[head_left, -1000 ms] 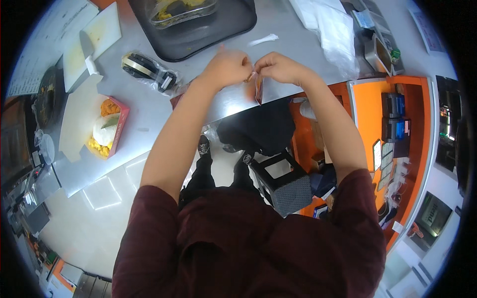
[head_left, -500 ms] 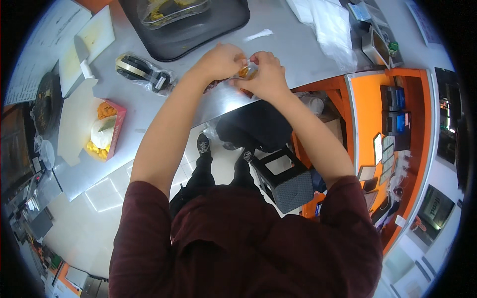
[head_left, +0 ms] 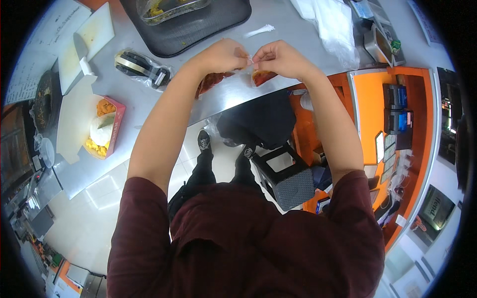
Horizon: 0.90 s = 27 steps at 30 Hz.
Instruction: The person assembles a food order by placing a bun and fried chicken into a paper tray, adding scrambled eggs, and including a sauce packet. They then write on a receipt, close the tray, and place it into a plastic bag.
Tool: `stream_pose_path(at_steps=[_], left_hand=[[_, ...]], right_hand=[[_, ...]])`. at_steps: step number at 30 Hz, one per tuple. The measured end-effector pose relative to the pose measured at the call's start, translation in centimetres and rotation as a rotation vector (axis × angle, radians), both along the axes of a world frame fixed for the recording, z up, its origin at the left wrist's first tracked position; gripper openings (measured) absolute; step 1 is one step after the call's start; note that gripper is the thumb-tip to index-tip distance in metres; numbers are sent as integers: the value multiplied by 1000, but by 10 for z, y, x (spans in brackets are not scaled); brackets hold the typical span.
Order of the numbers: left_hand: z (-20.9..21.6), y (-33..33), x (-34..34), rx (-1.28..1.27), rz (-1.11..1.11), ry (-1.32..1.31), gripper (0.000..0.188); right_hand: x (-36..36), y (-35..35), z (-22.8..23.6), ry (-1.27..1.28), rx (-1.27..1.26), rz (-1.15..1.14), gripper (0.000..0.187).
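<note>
My left hand [head_left: 224, 55] and my right hand [head_left: 280, 60] meet near the table's front edge, both with fingers pinched. Between their fingertips is a bit of clear plastic. Below my right fingers hangs a clear sachet of red-orange sauce [head_left: 262, 77]. A darker red sachet [head_left: 212, 81] shows beneath my left hand and wrist, partly covered by them. Whether the two sachets are joined cannot be made out. To the left stands an open food box [head_left: 118, 130] with fried pieces, a white rice mound and yellow food.
Beyond my hands lie a black tray [head_left: 206, 31] with a clear container [head_left: 174, 15] and a white plastic spoon [head_left: 260, 31]. A wrapped tape dispenser [head_left: 141, 68] lies left. A knife [head_left: 82, 52] rests on a white cutting board [head_left: 102, 35]; plastic bags [head_left: 330, 35] lie right.
My hands have shifted slightly away from me and my right hand has moved to the right, its fingers now pinched. More of the red-orange sachets shows below both hands.
</note>
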<state>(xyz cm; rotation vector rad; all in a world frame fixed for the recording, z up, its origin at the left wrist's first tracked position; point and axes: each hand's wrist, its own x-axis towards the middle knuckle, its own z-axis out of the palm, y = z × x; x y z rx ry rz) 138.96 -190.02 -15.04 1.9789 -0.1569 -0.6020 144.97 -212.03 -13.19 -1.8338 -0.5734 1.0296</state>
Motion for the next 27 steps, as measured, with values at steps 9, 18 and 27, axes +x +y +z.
stream_pose_path(at_steps=[9,18,27], left_hand=[[6,1,-8,11,50,-12,24],[-11,7,-7,-158,44,-71,21],[-3,15,-13,-356,127,100,24]], right_hand=[[-20,7,-8,-113,34,-139,15],[-34,8,-13,-825,113,-80,8],[-47,16,-14,-1152,156,-169,8]])
